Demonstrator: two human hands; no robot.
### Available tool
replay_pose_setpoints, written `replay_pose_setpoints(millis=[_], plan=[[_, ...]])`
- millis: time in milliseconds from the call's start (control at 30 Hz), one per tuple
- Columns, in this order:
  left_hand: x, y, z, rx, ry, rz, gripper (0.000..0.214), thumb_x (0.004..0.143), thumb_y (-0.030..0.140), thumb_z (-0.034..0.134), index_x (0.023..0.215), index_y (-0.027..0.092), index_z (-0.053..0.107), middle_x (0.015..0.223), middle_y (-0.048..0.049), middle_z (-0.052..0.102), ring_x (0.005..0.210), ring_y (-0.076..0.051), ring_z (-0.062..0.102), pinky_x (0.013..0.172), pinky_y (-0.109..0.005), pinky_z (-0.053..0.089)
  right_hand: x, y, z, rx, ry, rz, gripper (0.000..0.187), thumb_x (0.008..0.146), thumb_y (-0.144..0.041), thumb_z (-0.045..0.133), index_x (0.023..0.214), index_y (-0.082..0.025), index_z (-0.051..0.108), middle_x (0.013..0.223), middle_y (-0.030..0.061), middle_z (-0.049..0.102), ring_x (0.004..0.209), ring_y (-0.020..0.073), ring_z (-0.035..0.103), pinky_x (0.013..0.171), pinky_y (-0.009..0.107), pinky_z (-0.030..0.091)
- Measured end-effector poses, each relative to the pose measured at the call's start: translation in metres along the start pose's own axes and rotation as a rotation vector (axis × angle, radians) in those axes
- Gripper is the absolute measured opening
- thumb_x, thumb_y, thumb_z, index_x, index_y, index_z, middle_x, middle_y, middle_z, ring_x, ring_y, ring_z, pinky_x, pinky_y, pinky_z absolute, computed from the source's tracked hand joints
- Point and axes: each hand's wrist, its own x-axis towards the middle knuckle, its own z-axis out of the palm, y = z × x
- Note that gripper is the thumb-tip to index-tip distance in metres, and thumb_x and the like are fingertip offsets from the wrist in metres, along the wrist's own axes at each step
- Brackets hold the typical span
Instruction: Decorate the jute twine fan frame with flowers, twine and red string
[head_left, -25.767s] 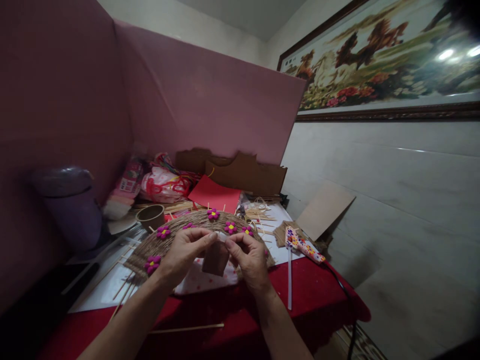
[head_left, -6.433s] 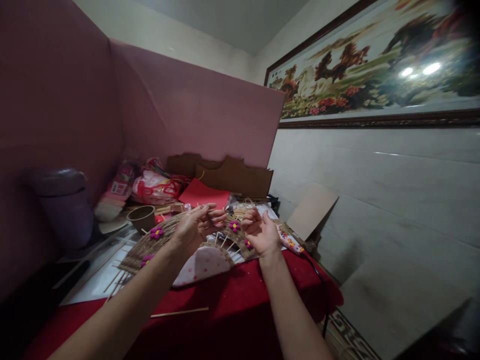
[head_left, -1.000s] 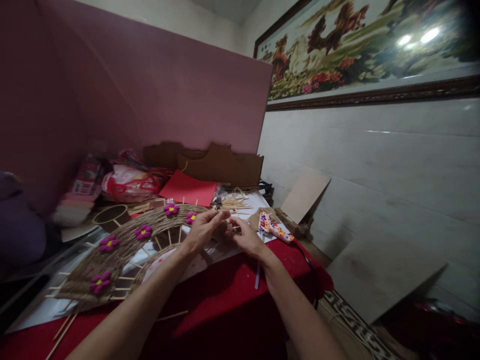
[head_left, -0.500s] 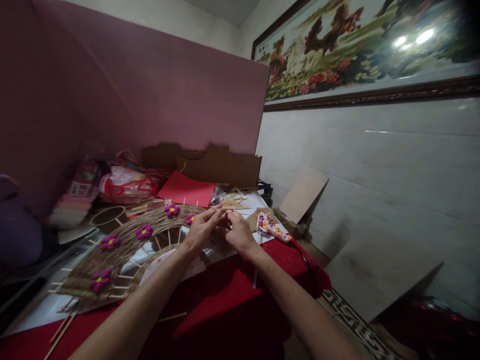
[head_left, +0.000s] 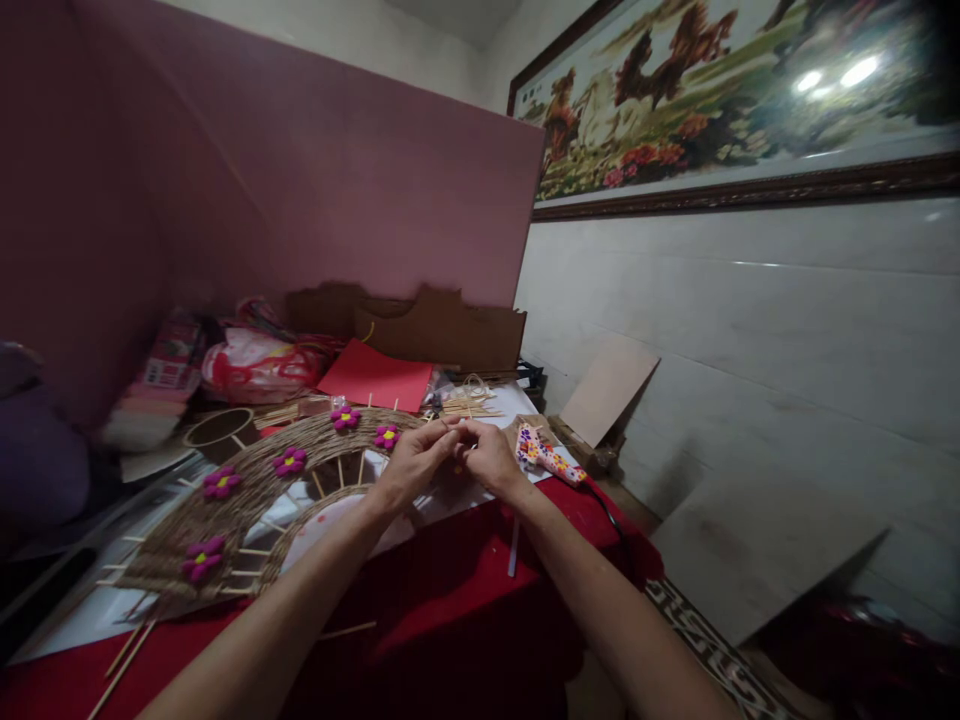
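Observation:
My left hand (head_left: 416, 460) and my right hand (head_left: 486, 456) meet over the table, fingertips pinched together. Whatever they hold between them is too small and too covered by the fingers to name. Left of them, partly behind my left hand, lies a fan-shaped twine weaving (head_left: 176, 525) on thin wooden sticks. Purple flowers with yellow centres, such as one purple flower (head_left: 203, 560), sit along its band. A flower-patterned glue gun (head_left: 551, 460) rests to the right of my right hand, and a pale translucent stick (head_left: 514, 550) shows below that wrist.
A red cloth (head_left: 450, 610) covers the table's front. Behind the weaving are a brown ring (head_left: 220, 436), red paper (head_left: 375, 376), a bundle of thin sticks (head_left: 469, 404) and torn cardboard (head_left: 442, 330). Plastic bags (head_left: 259, 365) lie at back left. A board (head_left: 609, 390) leans against the wall.
Both hands have shifted slightly and the fingers are drawn closer together, the right hand turned more over the fingertips. The whole view has moved a little; the things on the table stay put.

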Motion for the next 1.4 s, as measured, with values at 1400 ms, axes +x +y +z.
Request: replay_pose_setpoints(millis=[1400], plan=[[0.001, -0.008, -0.023, -0.146, 0.34, 0.075, 0.033, 0.073, 0.045, 0.068, 0.087, 0.015, 0.074, 0.106, -0.011, 0.069, 0.106, -0.025, 0.059, 0.092, -0.036, 0.045, -0.012, -0.014, 0.003, -0.384, -0.018, 0.104, 0.003, 0.071, -0.019, 0.068, 0.069, -0.022, 0.067, 0.07, 0.0001, 0.069, 0.068, 0.0159, 0.06, 0.059, 0.024, 0.036]])
